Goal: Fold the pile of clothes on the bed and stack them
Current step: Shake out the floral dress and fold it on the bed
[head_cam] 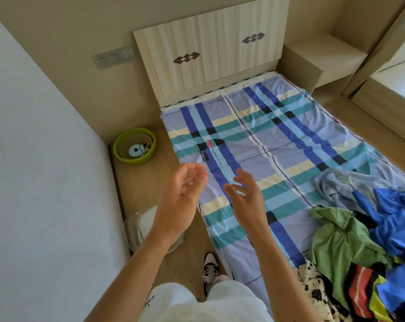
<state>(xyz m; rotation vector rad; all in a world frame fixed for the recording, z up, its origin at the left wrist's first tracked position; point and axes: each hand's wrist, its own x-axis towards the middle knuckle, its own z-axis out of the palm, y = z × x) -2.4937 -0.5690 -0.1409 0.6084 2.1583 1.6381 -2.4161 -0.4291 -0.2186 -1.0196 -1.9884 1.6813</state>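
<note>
Both hands are raised above the near left part of the bed (255, 145), palms turned toward each other. The left hand (181, 196) has its grip open, fingers loosely curled, nothing held. The right hand (245, 198) likewise has its grip open, fingers spread, nothing held. Neither hand touches the plaid sheet (289, 126), which covers the bed in blue, teal and cream bands.

The pile of clothes (364, 240) lies unfolded on the bed's right side, well apart from both hands. It includes a pale blue garment (336, 184) at the far end, a bright blue garment (392, 217), a green garment (336, 242), a striped multicoloured garment (364, 289) and a cream garment with black print (317, 293) nearest the camera. No folded stack is visible.

On the floor left of the bed stands a green basin (134, 146). A shoe (210, 268) shows beside the bed edge
</note>
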